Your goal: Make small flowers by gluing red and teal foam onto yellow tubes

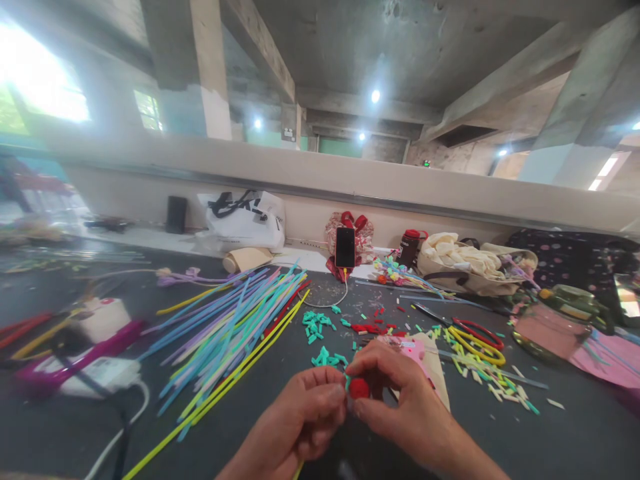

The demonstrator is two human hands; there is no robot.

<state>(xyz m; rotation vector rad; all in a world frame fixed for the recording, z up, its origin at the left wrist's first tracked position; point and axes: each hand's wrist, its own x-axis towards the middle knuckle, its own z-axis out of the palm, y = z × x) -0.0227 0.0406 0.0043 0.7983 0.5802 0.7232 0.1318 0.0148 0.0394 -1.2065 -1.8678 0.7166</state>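
A dark table [75,427] lay under concrete beams. At its near edge, the left hand [305,420] and right hand [400,393] each kept a pinching grip on a small red ball [359,388], steadying it between them.

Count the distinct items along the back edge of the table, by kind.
White bag: 1
Phone: 1
Dark bottle with red cap: 1
Beige bag with cloth: 1
Black box: 1
Total: 5
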